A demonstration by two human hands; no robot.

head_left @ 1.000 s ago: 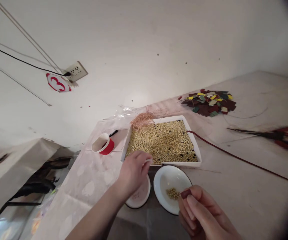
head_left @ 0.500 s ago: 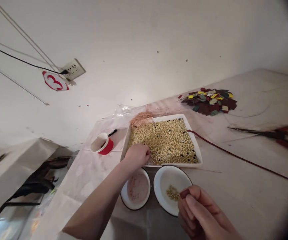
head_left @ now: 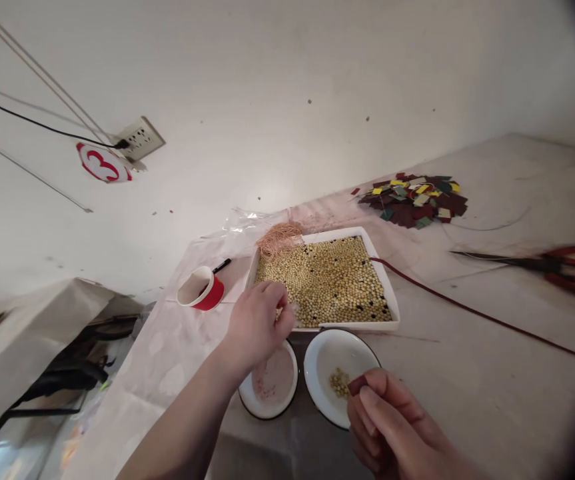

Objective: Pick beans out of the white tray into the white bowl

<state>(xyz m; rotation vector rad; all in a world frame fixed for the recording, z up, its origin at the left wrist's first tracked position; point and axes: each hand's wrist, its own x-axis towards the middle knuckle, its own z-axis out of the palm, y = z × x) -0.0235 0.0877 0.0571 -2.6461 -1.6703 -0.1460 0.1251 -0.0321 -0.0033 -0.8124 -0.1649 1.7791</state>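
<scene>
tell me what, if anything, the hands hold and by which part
The right hand pinches a dark red piece by one end; whether the left hand holds anything cannot be told.

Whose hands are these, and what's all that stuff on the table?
No robot here: they belong to a person wearing a camera on their head, which looks forward and down. The right hand pinches a small dark red piece. The left hand is at a white tray of little pale round bits; I can't tell whether it holds anything. Nearer the person sit two white dishes. Also on the table are a red cup, a pile of coloured scraps and a red-handled tool.
</scene>
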